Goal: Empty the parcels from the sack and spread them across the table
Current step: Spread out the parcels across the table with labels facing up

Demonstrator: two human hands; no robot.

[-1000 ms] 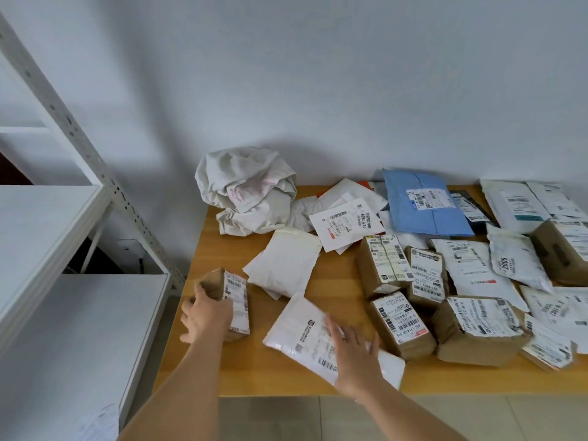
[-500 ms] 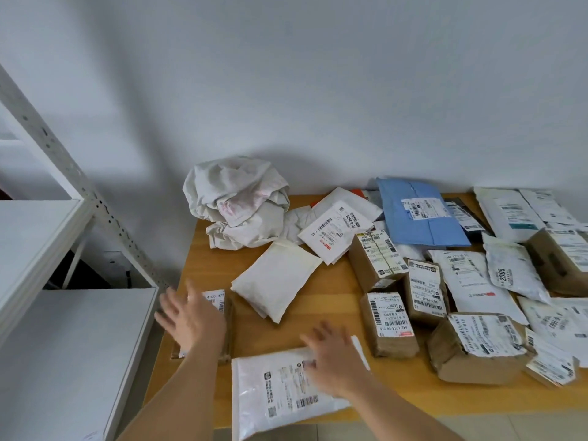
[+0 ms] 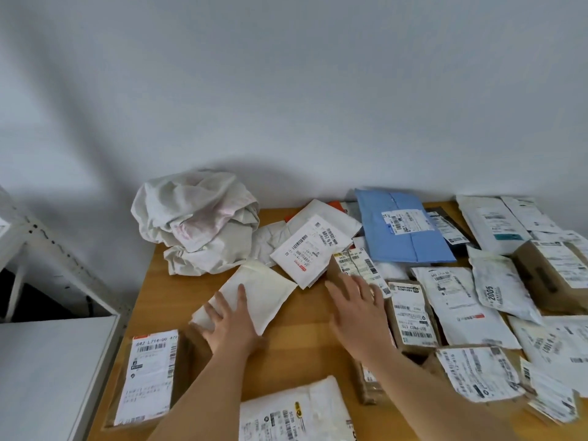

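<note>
The crumpled white sack point(image 3: 197, 222) lies at the table's back left corner. My left hand point(image 3: 230, 321) rests with straight fingers on a plain cream padded envelope point(image 3: 264, 291) in the middle of the wooden table point(image 3: 305, 351). My right hand point(image 3: 359, 313) reaches with spread fingers over a small brown box with a label point(image 3: 353, 265), touching its near side. A brown box with a long white label point(image 3: 152, 377) lies at the front left corner. A white poly mailer point(image 3: 296, 412) lies at the near edge between my forearms.
Several more parcels cover the right half: a blue mailer point(image 3: 404, 230), white mailers point(image 3: 458, 300), brown boxes point(image 3: 410, 316). A white metal shelf unit point(image 3: 47, 361) stands left of the table. A plain wall runs behind.
Both hands left the box at the front left and the white mailer at the near edge. They moved forward, the left onto the cream envelope, the right to the small brown box.
</note>
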